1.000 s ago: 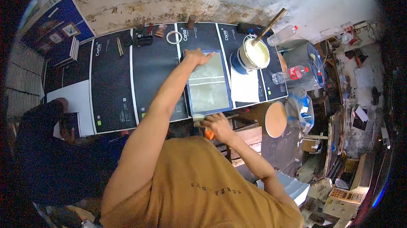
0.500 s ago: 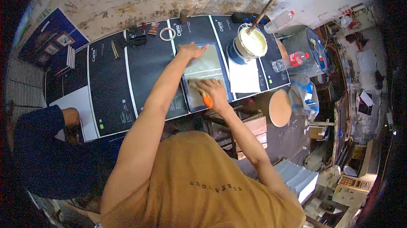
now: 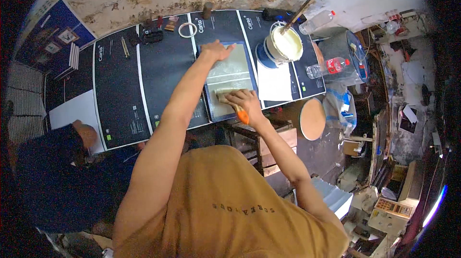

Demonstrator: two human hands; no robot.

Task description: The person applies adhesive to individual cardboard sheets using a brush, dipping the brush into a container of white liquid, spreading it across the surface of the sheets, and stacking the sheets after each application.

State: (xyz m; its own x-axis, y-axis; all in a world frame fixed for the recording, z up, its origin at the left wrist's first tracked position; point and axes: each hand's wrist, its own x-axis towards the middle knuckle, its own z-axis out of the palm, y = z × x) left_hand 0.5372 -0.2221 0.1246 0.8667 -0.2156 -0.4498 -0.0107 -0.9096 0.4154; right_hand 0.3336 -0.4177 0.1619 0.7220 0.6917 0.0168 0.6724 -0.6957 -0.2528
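A blue-bordered book cover [image 3: 207, 96] lies open on the table, with two greyish, wet-looking panels inside its border. My left hand [image 3: 217, 50] rests on its far end, fingers spread. Over the near panel, my right hand [image 3: 243, 104] is closed round a flat brush [image 3: 243, 116] with an orange handle end. The bristles touch the panel by its left side. To the right, a bucket of creamy white paste [image 3: 287, 43] has a wooden stick [image 3: 303, 8] standing in it. White paper [image 3: 274, 84] lies partly under the bucket.
Dark printed boards [image 3: 165, 78] cover the table. A tape roll [image 3: 188, 30] and small tools lie at the back. Two plastic bottles, one with a red label [image 3: 334, 66], stand or lie near a drum [image 3: 343, 49]. Another person's knee [image 3: 86, 135] is at the left; a round stool [image 3: 312, 119] stands right.
The right hand and brush have shifted slightly right across the near panel. My left hand stays on the far end. The whole view has tilted a little.
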